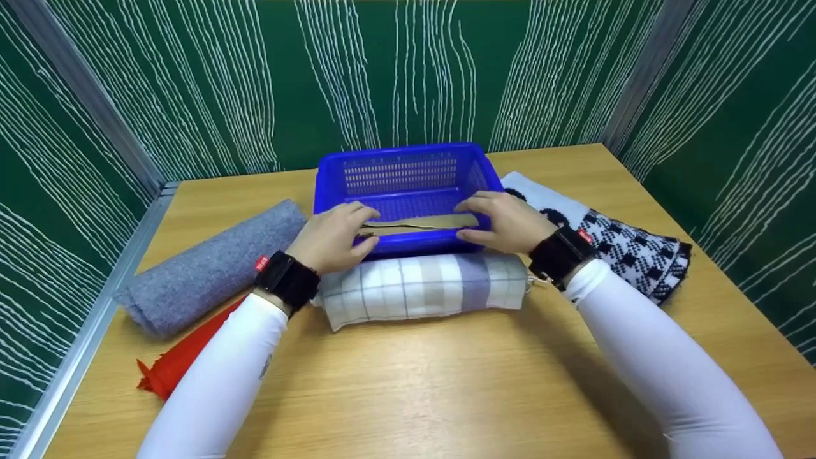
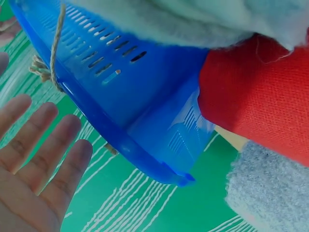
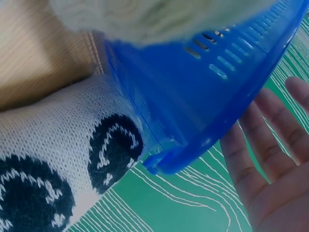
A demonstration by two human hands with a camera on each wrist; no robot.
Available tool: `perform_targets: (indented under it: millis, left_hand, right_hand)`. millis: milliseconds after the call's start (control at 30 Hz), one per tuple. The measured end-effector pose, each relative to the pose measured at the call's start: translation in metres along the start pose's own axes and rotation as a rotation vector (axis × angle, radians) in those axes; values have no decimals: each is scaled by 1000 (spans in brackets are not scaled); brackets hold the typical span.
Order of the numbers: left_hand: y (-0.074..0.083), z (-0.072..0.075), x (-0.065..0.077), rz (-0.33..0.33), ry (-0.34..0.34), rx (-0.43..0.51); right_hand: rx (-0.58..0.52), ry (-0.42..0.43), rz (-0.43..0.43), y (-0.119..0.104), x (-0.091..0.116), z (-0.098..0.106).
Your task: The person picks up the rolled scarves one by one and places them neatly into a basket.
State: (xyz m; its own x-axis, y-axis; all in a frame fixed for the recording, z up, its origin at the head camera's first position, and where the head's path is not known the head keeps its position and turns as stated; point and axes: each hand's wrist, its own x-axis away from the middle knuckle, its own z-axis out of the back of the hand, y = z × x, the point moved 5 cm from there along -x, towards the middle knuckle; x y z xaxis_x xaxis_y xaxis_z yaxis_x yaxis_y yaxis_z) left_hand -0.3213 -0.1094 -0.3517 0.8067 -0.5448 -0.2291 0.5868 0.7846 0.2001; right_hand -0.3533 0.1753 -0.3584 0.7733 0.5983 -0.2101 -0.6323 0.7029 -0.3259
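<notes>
A blue plastic basket [image 1: 400,153] stands on the table, with a brown strip [image 1: 440,221] along the inside of its front rim. My left hand [image 1: 335,236] is at the left part of that rim, thumb apart from the fingers. At the right part, my right hand [image 1: 507,222] is held the same way. Each wrist view shows loosely straight fingers next to the basket's outer wall, in the left hand [image 2: 43,164] and the right hand [image 3: 275,164]. Knotted twine [image 2: 57,43] loops over the rim. Whether the hands touch the strip, I cannot tell.
A rolled plaid cloth [image 1: 421,287] lies before the basket. Left of it are a grey rolled cloth [image 1: 210,271] and a red cloth [image 1: 191,350], partly behind my arm. A black-and-white knitted roll [image 1: 628,252] lies to the right. Green walls [image 1: 433,70] enclose the wooden table [image 1: 408,389].
</notes>
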Motion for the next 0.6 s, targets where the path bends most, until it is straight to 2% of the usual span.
perform_targets:
  millis: [600]
  left_hand:
    - [8,-2,13,-70,12,3]
  right_hand:
    - [-13,11,46,-10,12,-2]
